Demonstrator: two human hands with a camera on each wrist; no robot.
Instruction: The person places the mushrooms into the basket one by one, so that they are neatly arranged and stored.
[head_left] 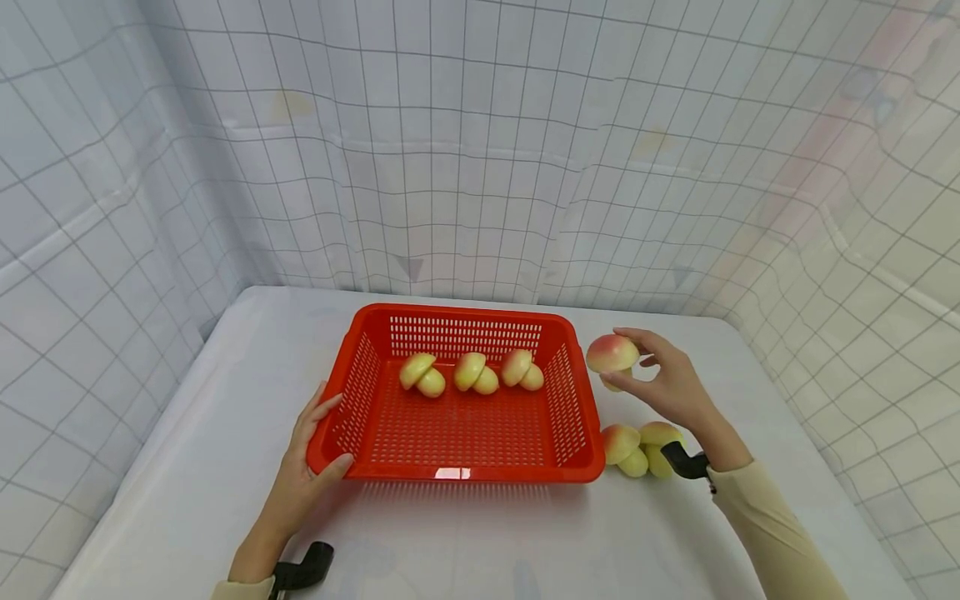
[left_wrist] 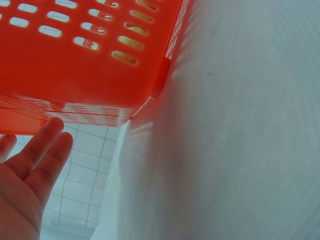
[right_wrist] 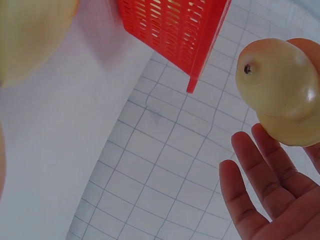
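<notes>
Right hand (head_left: 663, 379) pinches a pink-capped mushroom (head_left: 609, 353) just right of the red basket (head_left: 525, 474) (3 mushrooms (head_left: 471, 372) inside) | left hand (head_left: 303, 475) rests on it, ungripping — for steadiness, I'd guess | 2 spare mushrooms (head_left: 621, 443) outside.

Solid red is being shown by the basket (head_left: 517, 474) at the left hand (head_left: 300, 471). Pink-red over pale yellow is being displayed by the mushroom (head_left: 612, 353) in the right hand (head_left: 663, 379); blushed yellow is being shown by the pair of mushrooms (head_left: 621, 444) near the right wrist and the three mushrooms (head_left: 470, 371) between the hands. Beige is being shown by the sleeves (head_left: 772, 525), white with dark grid lines by the curtain (head_left: 480, 196) beyond both hands.
</notes>
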